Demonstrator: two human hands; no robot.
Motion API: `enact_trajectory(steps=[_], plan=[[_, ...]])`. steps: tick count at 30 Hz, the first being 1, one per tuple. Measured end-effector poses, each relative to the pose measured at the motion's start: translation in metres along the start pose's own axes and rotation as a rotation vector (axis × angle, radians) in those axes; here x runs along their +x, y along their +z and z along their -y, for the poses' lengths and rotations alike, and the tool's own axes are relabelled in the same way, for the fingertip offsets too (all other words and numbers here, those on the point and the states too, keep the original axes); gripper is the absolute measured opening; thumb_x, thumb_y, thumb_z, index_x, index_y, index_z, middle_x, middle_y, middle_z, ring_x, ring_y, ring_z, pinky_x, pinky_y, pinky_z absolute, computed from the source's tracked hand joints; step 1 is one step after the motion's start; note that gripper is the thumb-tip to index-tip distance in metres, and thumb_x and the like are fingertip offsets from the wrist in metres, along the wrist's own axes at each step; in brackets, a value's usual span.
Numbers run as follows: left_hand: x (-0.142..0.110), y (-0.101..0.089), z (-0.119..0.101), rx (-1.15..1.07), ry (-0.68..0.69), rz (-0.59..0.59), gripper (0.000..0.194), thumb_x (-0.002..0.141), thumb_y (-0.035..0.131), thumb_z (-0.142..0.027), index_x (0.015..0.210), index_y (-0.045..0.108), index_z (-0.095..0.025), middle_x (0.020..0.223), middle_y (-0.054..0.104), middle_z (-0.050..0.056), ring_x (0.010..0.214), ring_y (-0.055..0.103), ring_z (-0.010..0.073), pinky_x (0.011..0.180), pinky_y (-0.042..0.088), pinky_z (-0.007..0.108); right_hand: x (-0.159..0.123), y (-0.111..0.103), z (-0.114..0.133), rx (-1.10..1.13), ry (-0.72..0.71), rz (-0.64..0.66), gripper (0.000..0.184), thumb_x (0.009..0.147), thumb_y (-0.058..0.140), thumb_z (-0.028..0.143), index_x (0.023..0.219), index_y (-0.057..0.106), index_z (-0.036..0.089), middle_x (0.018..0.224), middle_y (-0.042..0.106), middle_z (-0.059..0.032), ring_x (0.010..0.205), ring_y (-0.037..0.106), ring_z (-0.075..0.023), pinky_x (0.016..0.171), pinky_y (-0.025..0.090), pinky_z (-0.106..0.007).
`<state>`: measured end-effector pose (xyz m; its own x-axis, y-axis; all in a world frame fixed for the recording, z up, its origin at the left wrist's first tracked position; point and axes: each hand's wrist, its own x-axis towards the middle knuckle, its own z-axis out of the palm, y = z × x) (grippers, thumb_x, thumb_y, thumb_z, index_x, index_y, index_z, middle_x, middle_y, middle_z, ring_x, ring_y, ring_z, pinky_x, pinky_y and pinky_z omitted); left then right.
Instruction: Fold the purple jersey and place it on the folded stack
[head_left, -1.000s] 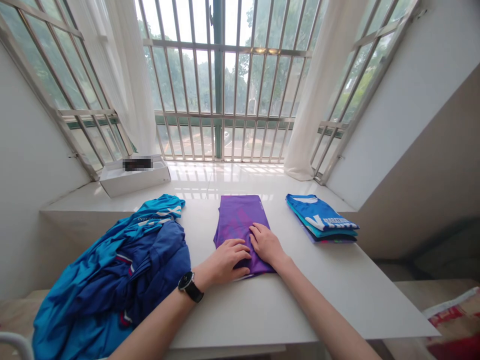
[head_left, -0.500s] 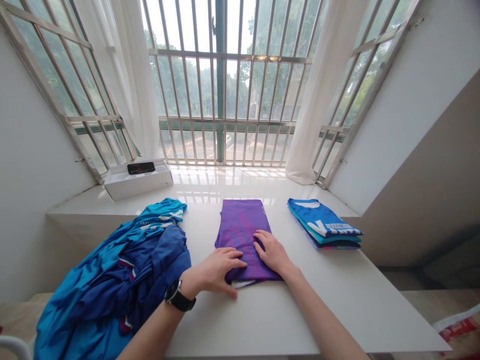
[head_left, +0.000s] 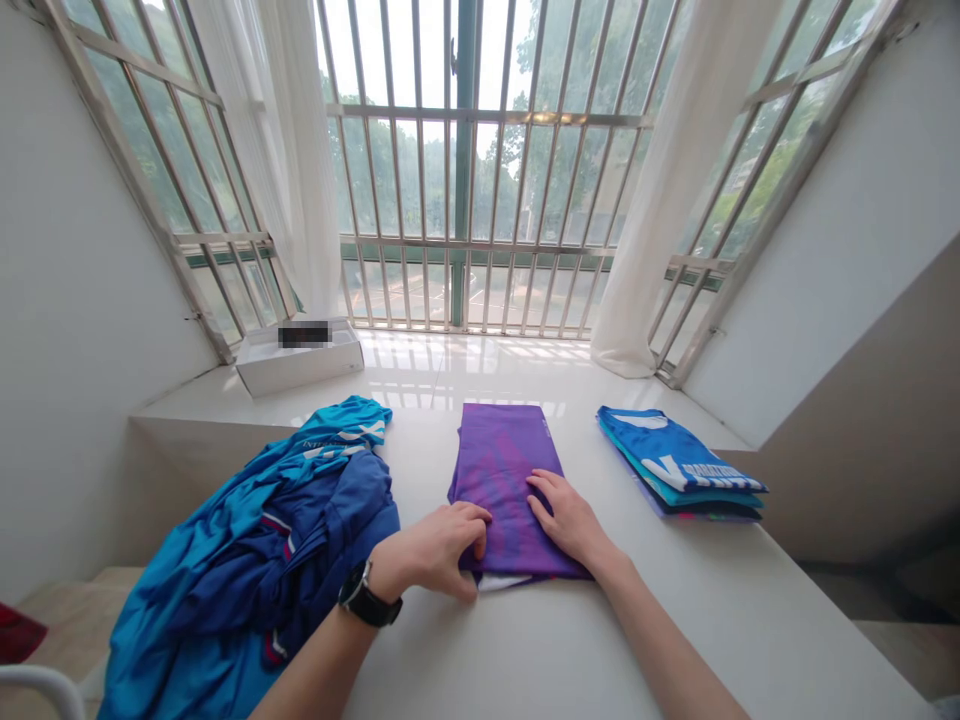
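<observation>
A folded purple garment [head_left: 502,450], with a faint magenta print, lies flat on the white table in front of me. A strip of white shows under its near edge. My left hand [head_left: 435,550] wears a black watch [head_left: 367,597] at the wrist. Its bent fingers rest on the garment's near left corner, and the thumb is apart from them at the edge. Flat on the right part of the same garment lies my right hand [head_left: 571,522], fingers loosely stretched. Neither hand visibly pinches the cloth.
At left, a loose heap of blue shirts [head_left: 300,540] hangs over the table edge. A stack of folded shirts [head_left: 679,465] sits on the right. A white box [head_left: 307,370] with a blurred dark item stands on the sill before the barred window [head_left: 461,180].
My left fingers have curled more at the near left corner of the purple garment. More white shows under its near edge. The whole view has shifted, so things appear slightly further right.
</observation>
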<state>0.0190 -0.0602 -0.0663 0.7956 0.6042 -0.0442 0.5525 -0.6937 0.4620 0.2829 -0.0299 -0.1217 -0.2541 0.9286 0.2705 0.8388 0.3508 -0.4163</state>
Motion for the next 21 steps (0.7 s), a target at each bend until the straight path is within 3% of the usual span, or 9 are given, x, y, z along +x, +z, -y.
enact_trajectory(steps=[3,9,15,21], plan=[[0.0014,0.0000,0.0004,-0.014,-0.018,0.000,0.033,0.060,0.087,-0.032,0.082,0.065,-0.020,0.135,0.055,0.011,0.128,0.050,0.0294,0.105,0.043,0.037,-0.0001,-0.0005,0.0000,0.008,-0.003,-0.004,0.036,0.094,0.046,0.032,0.122,0.065,0.018,0.134,0.061,-0.0126,0.123,0.058,-0.0252,0.108,0.046,-0.042],[0.0015,-0.0007,-0.0019,0.003,-0.027,0.000,0.015,0.066,0.075,-0.018,0.078,0.066,-0.020,0.135,0.056,0.010,0.127,0.052,0.0289,0.105,0.043,0.037,-0.0002,-0.0006,-0.0008,0.024,-0.005,-0.009,0.035,0.094,0.046,0.033,0.121,0.066,0.020,0.133,0.062,-0.0116,0.122,0.058,-0.0248,0.107,0.046,-0.042],[0.0037,0.0016,0.0017,-0.001,-0.008,-0.031,0.019,0.068,0.076,-0.026,0.083,0.066,-0.021,0.132,0.057,0.010,0.123,0.053,0.0292,0.103,0.044,0.037,-0.0002,0.0012,-0.0029,0.026,-0.014,-0.021,0.035,0.094,0.047,0.035,0.121,0.066,0.022,0.133,0.062,-0.0103,0.123,0.058,-0.0245,0.107,0.046,-0.042],[0.0038,0.0018,0.0039,-0.013,0.013,-0.040,0.019,0.069,0.071,-0.018,0.087,0.064,-0.021,0.132,0.057,0.010,0.122,0.054,0.0268,0.105,0.043,0.035,0.0001,0.0016,-0.0043,0.013,-0.018,-0.007,0.036,0.095,0.046,0.034,0.122,0.066,0.021,0.134,0.061,-0.0112,0.124,0.057,-0.0249,0.108,0.046,-0.042]])
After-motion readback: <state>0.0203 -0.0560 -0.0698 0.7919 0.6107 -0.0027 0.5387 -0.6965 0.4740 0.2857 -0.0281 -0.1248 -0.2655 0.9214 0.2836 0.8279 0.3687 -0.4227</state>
